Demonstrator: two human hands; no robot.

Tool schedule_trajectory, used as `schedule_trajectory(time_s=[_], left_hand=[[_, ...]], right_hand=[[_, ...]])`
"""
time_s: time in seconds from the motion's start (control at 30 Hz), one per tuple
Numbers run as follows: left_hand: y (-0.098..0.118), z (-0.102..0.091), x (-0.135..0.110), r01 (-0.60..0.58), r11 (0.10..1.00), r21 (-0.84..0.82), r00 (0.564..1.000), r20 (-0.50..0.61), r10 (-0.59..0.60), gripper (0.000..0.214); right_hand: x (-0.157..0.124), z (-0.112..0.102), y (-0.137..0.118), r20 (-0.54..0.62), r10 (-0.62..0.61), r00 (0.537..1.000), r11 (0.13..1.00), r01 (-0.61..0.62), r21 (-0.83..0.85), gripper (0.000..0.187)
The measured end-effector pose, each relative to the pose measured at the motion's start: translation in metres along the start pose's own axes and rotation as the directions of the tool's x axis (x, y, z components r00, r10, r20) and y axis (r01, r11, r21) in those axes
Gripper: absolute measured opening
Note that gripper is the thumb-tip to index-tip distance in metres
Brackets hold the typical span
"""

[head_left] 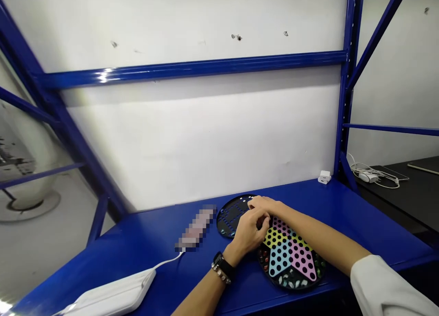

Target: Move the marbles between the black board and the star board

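Hands close together over two round game boards on a blue worktop (164,279); the left hand (249,230) is curled, thumb near fingertips, the right hand (265,205) bent just beyond it. From where I stand, I cannot tell whether either pinches anything. The star board (291,256) lies nearest, partly under the right forearm; the black grid board (233,212) sits behind, to the left. Work looks barely begun: the visible star holes seem bare, while red pieces (264,257), pale pieces (291,281) and green pieces (319,265) remain in rim pockets, unplaced.
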State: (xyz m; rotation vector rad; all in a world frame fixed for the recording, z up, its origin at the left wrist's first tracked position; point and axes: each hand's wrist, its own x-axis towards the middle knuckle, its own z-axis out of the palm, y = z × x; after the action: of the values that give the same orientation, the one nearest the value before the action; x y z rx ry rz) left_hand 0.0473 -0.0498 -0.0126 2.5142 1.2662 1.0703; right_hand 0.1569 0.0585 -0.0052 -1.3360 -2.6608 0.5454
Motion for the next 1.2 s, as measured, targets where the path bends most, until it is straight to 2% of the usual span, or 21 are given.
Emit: schedule_trajectory(time_s=[0.13,0.2,0.27,0.33,0.43,0.67,0.9,1.2], left_hand=[[-0.001,0.0,0.002,0.072,0.995,0.076,0.995,0.064,-0.077,0.013],[0.001,-0.001,0.003,0.109,0.989,0.102,0.991,0.061,-0.116,0.015],[0.003,-0.004,0.004,0.133,0.985,0.105,0.988,0.065,-0.14,0.016],[0.006,-0.007,0.005,0.152,0.982,0.108,0.984,0.078,-0.161,0.017],[0.01,-0.01,0.006,0.187,0.97,0.155,0.972,0.112,-0.205,0.018],[0.006,-0.007,0.006,0.23,0.932,0.282,0.924,0.238,-0.3,0.016],[0.001,-0.003,0.002,0.176,0.925,0.336,0.931,0.248,-0.267,0.014],[0.008,-0.004,0.001,0.139,0.897,0.421,0.933,0.248,-0.261,0.021]], right_hand=[[-0.023,0.001,0.02,-0.056,-0.105,0.993,0.993,0.108,0.05,0.049],[-0.044,0.0,0.038,-0.144,-0.162,0.976,0.975,0.181,0.131,0.045],[-0.065,-0.002,0.055,-0.184,-0.168,0.968,0.981,0.182,0.064,0.041],[-0.082,-0.005,0.07,-0.169,-0.122,0.978,0.991,0.129,0.031,0.036],[-0.095,-0.01,0.086,-0.12,-0.075,0.99,0.991,0.087,0.098,0.028],[-0.094,-0.024,0.098,-0.004,0.04,0.999,0.99,-0.039,0.138,0.029],[-0.096,-0.031,0.108,0.05,0.136,0.989,0.985,-0.14,0.097,0.032],[-0.099,-0.026,0.111,0.086,0.133,0.987,0.974,-0.146,0.173,0.04]])
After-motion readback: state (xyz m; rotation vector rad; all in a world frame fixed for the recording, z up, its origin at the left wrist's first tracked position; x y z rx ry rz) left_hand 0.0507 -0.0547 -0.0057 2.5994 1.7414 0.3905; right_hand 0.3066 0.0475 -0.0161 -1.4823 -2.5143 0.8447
